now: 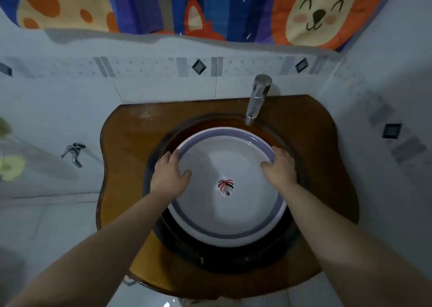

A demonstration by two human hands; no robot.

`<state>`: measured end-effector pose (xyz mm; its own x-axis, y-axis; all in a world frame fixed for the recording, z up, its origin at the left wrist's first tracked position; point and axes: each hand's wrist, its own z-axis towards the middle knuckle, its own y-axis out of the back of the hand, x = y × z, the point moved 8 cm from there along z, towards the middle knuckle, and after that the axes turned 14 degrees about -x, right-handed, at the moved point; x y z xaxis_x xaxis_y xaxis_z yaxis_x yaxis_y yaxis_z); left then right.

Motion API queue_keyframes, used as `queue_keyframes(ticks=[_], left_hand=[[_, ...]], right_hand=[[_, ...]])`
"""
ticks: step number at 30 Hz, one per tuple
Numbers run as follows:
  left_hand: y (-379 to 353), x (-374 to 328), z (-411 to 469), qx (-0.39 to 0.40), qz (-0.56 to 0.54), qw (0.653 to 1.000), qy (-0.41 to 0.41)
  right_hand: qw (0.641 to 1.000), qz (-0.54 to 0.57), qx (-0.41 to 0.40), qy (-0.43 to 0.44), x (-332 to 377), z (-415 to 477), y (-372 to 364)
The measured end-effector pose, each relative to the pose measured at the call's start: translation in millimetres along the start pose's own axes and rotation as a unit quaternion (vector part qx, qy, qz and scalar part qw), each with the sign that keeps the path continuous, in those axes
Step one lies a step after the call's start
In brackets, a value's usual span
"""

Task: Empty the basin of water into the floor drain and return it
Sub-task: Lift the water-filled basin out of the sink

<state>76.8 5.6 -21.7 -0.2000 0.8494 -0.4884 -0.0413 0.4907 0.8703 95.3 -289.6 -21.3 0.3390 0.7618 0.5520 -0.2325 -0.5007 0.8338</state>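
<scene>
A white basin (pixel 225 187) with a purple band around its rim is sitting inside the round bowl of a brown glass sink (pixel 121 143), its far edge lying just below the spout of a chrome tap (pixel 257 98). A small leaf picture is showing on the basin's floor; whether any water is lying in it cannot be told. The left hand (pixel 169 175) is gripping the basin's left rim, thumb curling inside and fingers wrapping over the outer edge. The right hand (pixel 280 166) is gripping the right rim the same way, thumb inside and fingers outside. Both forearms are reaching in from the lower corners. A cartoon-animal curtain (pixel 210 7) is hanging above the tiled wall (pixel 58 100).
</scene>
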Motion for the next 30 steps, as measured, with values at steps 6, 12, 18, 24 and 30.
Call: queue_keyframes(ticks=[6,12,18,24,30], left_hand=[[-12,19,-4,0.015,0.03,0.997,0.068],[-26,30,-6,0.035,-0.012,0.991,0.129],[-32,41,4,0.02,-0.006,0.99,0.141],[-30,40,4,0.007,0.027,0.986,0.163],[-28,39,3,0.0,0.009,0.986,0.164]], right_hand=[[0.998,-0.017,0.014,-0.052,-23,-4,-8],[0.987,0.013,0.049,-0.153,-49,-4,-17],[0.988,-0.033,0.046,-0.141,-56,2,-21],[0.98,-0.038,0.04,-0.19,-64,7,-24],[0.982,-0.035,0.017,-0.186,-65,7,-26]])
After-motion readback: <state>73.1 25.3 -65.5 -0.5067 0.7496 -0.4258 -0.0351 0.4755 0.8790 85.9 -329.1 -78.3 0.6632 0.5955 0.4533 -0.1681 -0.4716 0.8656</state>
